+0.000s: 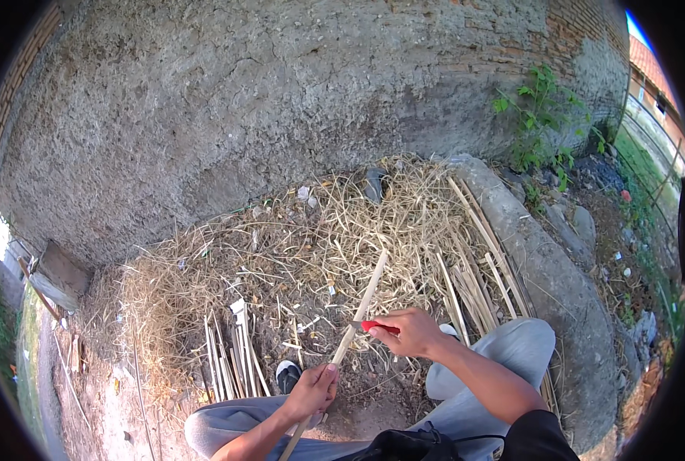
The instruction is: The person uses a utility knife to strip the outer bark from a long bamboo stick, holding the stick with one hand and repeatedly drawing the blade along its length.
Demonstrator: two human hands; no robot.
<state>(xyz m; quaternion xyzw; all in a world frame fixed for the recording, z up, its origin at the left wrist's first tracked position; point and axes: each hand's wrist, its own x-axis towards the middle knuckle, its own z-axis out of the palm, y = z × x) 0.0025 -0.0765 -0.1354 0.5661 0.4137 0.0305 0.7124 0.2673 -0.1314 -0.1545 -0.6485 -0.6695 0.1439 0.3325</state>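
A long pale strip, which looks like split bamboo [371,290], slants up and away from my lap. My left hand [310,393] is wrapped round its lower part, and the tail end runs down past my wrist. In my right hand [410,332] is a red-handled knife [371,326]. Its short blade meets the strip above my left hand, about midway along the visible length. My right fingers hide much of the handle.
Thin shavings [165,307] cover the ground. Cut strips lie in a bundle [238,357] at left and another [473,288] at right. A rough wall [281,100] rises ahead, with a stone kerb [546,269] and a green plant [538,119] at right.
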